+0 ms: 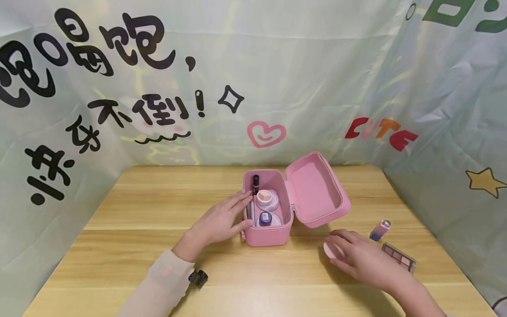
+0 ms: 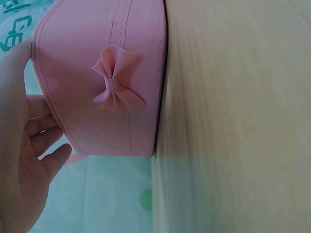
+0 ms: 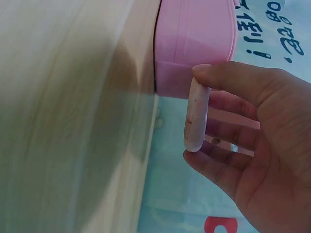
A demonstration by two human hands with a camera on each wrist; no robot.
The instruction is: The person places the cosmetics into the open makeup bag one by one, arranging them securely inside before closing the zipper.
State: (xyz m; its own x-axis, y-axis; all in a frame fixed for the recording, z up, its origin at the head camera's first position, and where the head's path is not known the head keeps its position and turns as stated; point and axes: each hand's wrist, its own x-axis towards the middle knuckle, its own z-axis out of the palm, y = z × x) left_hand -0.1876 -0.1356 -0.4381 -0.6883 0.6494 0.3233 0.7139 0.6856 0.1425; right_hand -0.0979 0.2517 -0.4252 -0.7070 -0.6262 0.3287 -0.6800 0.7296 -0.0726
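Note:
A pink cosmetic case (image 1: 266, 237) stands on the table, its lid (image 1: 318, 189) swung back to the right. Inside lie a black tube (image 1: 255, 184), a slim silvery tube (image 1: 251, 211), a small round pot with a three-part top (image 1: 264, 197) and a dark blue jar (image 1: 265, 218). My left hand (image 1: 223, 219) rests on the case's left rim, fingers extended; the left wrist view shows a pink bow (image 2: 112, 86) on the case wall. To the right of the case, my right hand (image 1: 366, 259) pinches a round pink powder puff (image 3: 197, 116) by its edges between thumb and fingers.
A pink-and-blue lipstick tube (image 1: 380, 230) stands beyond the right hand. An eyeshadow palette (image 1: 399, 256) lies beside that wrist, partly hidden by it. Printed cloth (image 1: 317, 79) hangs behind the wooden table (image 1: 158, 198) and along its sides.

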